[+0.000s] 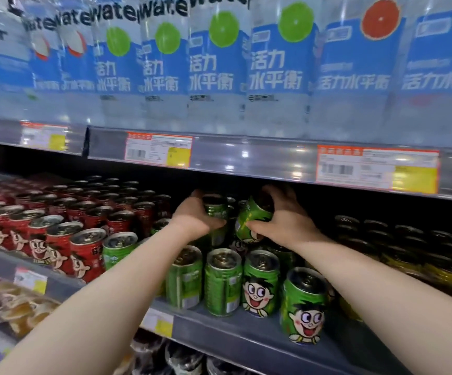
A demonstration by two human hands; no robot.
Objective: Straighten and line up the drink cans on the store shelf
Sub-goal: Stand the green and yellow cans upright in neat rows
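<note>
The red metal cans point(65, 234) stand left of the green metal cans point(223, 282), under the tall plastic water bottles point(219, 63).

Both arms are bare and reach fwd and up, converging toward the shelf point(260, 331). L forearm goes from bottom left diagonally up; L hand point(195, 215) is well behind the shelf's front edge, fingers curled around a can point(215, 209), thumb side toward us. R forearm comes from bottom right; R hand point(287, 215) is at the same depth, just beside the L, fingers bent over the top of a tilted can point(251, 220), thumb under it.
</note>
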